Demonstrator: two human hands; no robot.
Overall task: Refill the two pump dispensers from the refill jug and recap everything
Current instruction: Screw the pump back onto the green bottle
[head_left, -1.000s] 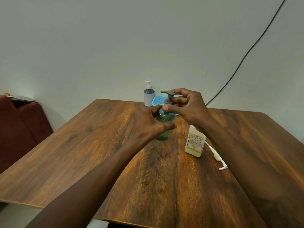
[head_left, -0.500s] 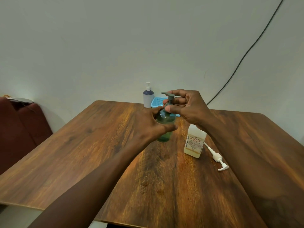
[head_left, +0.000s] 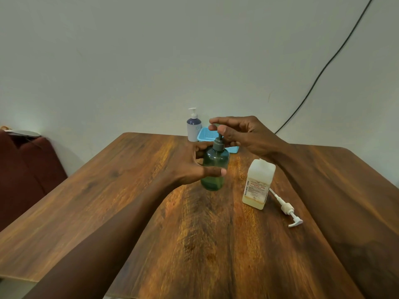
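A dark green pump dispenser (head_left: 213, 169) stands upright at the middle of the wooden table (head_left: 108, 201). My left hand (head_left: 192, 165) wraps round its body from the left. My right hand (head_left: 241, 134) pinches the green pump head at the top. To the right stands the pale refill jug (head_left: 258, 184), its neck without a cap. A white pump (head_left: 288, 209) lies on the table just right of the jug. A second dispenser (head_left: 193, 126), white with a dark blue shoulder, stands at the far edge by the wall.
A light blue perforated tray (head_left: 206, 134) sits behind the green dispenser, partly hidden by my hands. A dark red cushioned seat (head_left: 23, 169) is left of the table. A black cable (head_left: 319, 72) runs down the wall at the right.
My right hand has shifted on the green pump head, now covering its nozzle. The left hand keeps its hold on the bottle. The view has shifted slightly.
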